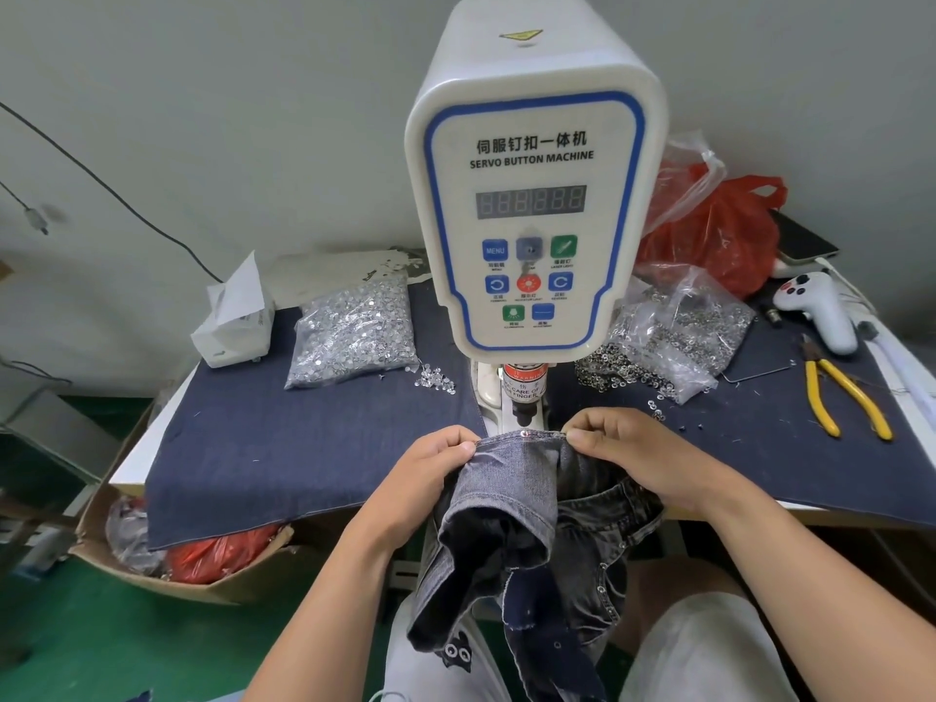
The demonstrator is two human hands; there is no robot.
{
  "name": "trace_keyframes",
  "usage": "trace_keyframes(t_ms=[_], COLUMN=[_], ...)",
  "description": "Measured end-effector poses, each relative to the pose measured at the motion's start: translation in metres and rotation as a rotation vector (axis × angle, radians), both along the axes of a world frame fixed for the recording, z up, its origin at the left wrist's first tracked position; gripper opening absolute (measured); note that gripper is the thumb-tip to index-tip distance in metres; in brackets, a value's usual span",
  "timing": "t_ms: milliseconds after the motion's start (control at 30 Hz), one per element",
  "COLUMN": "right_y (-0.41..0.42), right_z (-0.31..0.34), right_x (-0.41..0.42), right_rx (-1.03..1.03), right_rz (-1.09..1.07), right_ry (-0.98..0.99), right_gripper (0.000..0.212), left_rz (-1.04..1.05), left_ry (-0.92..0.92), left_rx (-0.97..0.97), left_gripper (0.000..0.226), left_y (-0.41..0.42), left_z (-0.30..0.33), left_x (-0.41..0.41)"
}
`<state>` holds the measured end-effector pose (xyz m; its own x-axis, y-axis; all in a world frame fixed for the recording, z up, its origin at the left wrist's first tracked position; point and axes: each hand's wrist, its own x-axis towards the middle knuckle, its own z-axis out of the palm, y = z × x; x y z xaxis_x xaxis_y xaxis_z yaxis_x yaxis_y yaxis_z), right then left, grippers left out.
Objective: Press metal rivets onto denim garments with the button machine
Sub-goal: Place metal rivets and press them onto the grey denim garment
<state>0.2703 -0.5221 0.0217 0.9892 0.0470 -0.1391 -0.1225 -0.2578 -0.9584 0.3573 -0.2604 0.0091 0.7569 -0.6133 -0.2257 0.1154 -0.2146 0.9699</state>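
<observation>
Under the machine head, at six o'clock from its panel, the denim edge lies stretched beneath the black punch. Left hand pinches its nine o'clock end, right hand its three o'clock end; the rest hangs to the lap.

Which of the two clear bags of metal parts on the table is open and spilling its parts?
The bag on the right, beside the yellow pliers: small metal rings spill from it onto the blue cloth. The left bag keeps its pile of parts inside.
</observation>
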Motion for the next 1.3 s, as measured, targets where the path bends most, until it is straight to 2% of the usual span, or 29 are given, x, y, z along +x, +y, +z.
trace_keyframes(t_ms=[333,500,567,767,900,1100,1200,1300], right_y=[-0.002,-0.002,-0.004,0.019,0.024,0.014,0.013,0.013], right_z=[0.005,0.013,0.016,0.034,0.042,0.053,0.049,0.041], right_x=[-0.003,-0.011,-0.014,-0.019,-0.021,-0.037,-0.032,-0.021], right_rx=[0.014,-0.034,-0.092,-0.293,-0.463,-0.121,-0.107,-0.165], right_rz=[0.037,0.139,0.186,0.267,0.319,0.313,0.268,0.149], right_ry=[0.021,-0.021,-0.048,-0.048,-0.072,0.009,0.077,0.150], right_gripper=[0.014,0.007,0.005,0.017,0.014,0.020,0.019,0.025], left_rz=[-0.034,-0.076,-0.101,-0.152,-0.232,-0.346,-0.377,-0.335], left_ry=[0.016,-0.077,-0.107,-0.176,-0.252,-0.484,-0.529,-0.539], left_rx=[-0.041,-0.035,-0.018,-0.012,0.027,0.287,0.367,0.333], left_gripper=[0.019,0.022,0.024,0.021,0.015,0.013,0.023,0.021], left_y=[0.005,0.014,0.016,0.004,0.000,0.007,0.008,0.006], left_z=[0.000,-0.002,-0.001,0.021,0.030,0.031,0.031,0.029], left_x=[-0.003,-0.014,-0.019,-0.031,-0.036,-0.035,-0.030,-0.023])
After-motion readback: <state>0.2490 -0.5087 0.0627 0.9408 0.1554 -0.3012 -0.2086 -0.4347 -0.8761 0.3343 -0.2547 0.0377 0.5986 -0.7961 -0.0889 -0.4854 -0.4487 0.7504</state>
